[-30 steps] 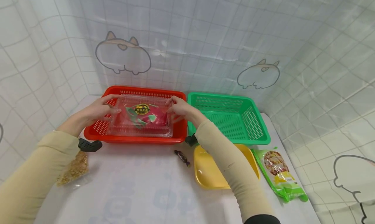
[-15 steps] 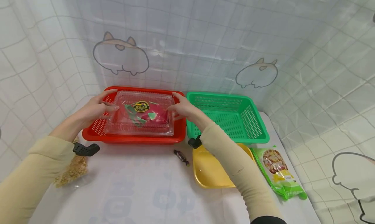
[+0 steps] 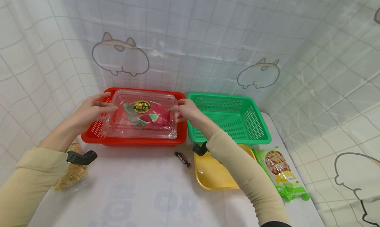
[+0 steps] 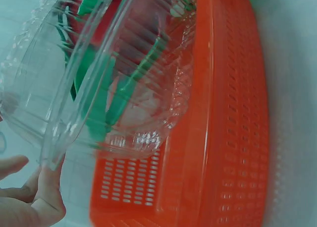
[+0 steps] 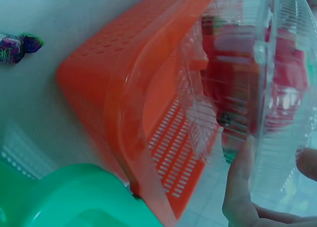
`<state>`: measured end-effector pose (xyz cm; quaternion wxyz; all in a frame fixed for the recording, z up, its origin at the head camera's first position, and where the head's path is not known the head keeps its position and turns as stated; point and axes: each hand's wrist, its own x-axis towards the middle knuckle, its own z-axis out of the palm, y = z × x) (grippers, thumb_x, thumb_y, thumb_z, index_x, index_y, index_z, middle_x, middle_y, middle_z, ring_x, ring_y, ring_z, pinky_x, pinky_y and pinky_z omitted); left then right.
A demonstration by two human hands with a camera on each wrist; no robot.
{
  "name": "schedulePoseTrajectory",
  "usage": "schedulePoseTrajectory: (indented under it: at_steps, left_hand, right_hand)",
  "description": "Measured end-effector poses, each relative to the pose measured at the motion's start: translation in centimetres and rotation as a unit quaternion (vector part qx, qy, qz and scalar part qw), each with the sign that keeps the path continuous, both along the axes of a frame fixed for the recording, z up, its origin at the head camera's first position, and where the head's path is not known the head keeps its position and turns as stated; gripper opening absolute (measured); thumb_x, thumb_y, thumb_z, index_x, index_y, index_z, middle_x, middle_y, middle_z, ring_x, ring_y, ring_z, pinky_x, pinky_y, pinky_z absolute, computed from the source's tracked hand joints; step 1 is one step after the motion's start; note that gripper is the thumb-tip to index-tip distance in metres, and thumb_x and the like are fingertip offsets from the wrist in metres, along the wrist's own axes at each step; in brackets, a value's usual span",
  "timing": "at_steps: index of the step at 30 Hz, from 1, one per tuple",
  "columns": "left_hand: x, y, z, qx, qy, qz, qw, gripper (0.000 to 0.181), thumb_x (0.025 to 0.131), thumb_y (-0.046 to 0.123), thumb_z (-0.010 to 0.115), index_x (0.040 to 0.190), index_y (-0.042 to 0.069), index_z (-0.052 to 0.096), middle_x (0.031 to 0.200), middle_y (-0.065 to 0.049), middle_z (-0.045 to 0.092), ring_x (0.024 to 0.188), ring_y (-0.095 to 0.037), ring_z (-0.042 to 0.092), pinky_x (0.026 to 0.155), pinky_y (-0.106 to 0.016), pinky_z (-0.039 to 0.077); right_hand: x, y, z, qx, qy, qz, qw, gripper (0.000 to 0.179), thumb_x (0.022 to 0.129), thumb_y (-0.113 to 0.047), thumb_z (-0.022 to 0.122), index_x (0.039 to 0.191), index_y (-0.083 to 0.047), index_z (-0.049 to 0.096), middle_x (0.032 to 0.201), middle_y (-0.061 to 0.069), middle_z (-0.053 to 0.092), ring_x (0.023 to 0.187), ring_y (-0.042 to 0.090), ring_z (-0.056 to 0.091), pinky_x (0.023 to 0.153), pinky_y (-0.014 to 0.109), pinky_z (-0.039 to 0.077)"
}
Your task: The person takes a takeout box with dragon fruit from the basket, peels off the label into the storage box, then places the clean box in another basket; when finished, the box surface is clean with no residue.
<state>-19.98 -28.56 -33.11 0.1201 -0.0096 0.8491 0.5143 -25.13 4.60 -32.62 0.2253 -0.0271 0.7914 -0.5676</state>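
A clear plastic fruit box [image 3: 139, 132] with a pink-and-green dragon fruit [image 3: 160, 114] inside is raised over the red basket [image 3: 133, 141]. Its lid bears a black-and-gold label [image 3: 142, 106]. My left hand [image 3: 89, 111] holds the box's left side; in the left wrist view a bent finger [image 4: 49, 190] supports the rim at a corner. My right hand [image 3: 190, 112] holds the opposite side, a finger [image 5: 240, 187] under the rim and the thumb [image 5: 308, 162] at the lid. The box's underside stays hidden from the head view.
A green basket [image 3: 228, 143] adjoins the red one. In front of it sits a yellow tray [image 3: 209, 174], partly behind my right sleeve. A wrapped candy [image 3: 182, 159], a green food bag [image 3: 283, 174] and a bag of grains [image 3: 71, 174] lie on the table.
The fruit box has come up out of the red basket, looking larger and slightly further left, with both hands moving along at its sides. The other things have stayed put.
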Motion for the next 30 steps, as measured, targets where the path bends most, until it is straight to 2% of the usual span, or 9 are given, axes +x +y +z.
schedulePoseTrajectory:
  at_steps: [4,9,14,19,23,30]
  left_hand:
    - [0.6,0.2,0.3,0.011,0.0,0.009,0.9999,0.082,0.1,0.044,0.055,0.162,0.014,0.009,0.151,-0.017,0.032,0.107,-0.011,0.05,0.08,-0.022,0.053]
    - [1.5,0.2,0.8,0.019,0.016,0.018,0.9995,0.079,0.1,0.044,0.056,0.161,0.013,0.017,0.132,0.001,0.042,0.103,-0.006,0.051,0.079,-0.019,0.053]
    - [2.5,0.2,1.1,0.018,0.043,0.019,0.9987,0.072,0.1,0.04,0.057,0.159,0.013,0.024,0.119,0.01,0.046,0.099,-0.005,0.052,0.077,-0.021,0.054]
    - [3.6,0.1,1.0,0.018,0.056,0.016,0.9981,0.064,0.101,0.035,0.057,0.156,0.016,0.031,0.114,0.014,0.051,0.097,-0.003,0.054,0.075,-0.02,0.053]
    - [4.8,0.1,0.9,0.008,0.061,0.008,0.9981,0.062,0.101,0.034,0.056,0.156,0.02,0.031,0.116,0.012,0.051,0.098,-0.004,0.055,0.076,-0.021,0.052]
    - [6.7,0.2,0.5,0.001,0.059,-0.003,0.9983,0.062,0.103,0.035,0.053,0.158,0.028,0.027,0.116,0.006,0.049,0.099,-0.007,0.055,0.076,-0.024,0.05]
  right_hand:
    - [0.8,0.2,0.5,-0.007,0.01,-0.014,0.9998,0.058,0.098,-0.02,0.062,0.149,-0.002,0.039,0.113,0.009,0.063,0.071,0.016,0.06,0.074,0.031,0.059]
    - [2.1,0.4,1.3,-0.017,0.017,-0.017,0.9996,0.059,0.098,-0.02,0.062,0.15,-0.003,0.038,0.13,0.011,0.058,0.08,0.016,0.062,0.076,0.03,0.057]
    - [3.2,0.7,1.6,-0.025,0.023,-0.021,0.9992,0.062,0.097,-0.021,0.064,0.151,-0.004,0.038,0.132,0.01,0.056,0.082,0.018,0.063,0.077,0.03,0.057]
    - [4.3,1.1,1.5,-0.037,0.018,-0.016,0.999,0.065,0.096,-0.022,0.066,0.152,-0.005,0.037,0.131,0.008,0.058,0.08,0.019,0.064,0.089,0.036,0.054]
    - [5.2,1.5,1.4,-0.048,0.016,-0.008,0.9987,0.065,0.096,-0.022,0.066,0.152,-0.006,0.037,0.131,0.008,0.059,0.075,0.017,0.065,0.099,0.043,0.049]
    - [6.7,2.3,1.2,-0.058,0.009,0.013,0.9982,0.064,0.096,-0.022,0.065,0.151,-0.005,0.037,0.115,0.009,0.067,0.069,0.017,0.066,0.104,0.045,0.046]
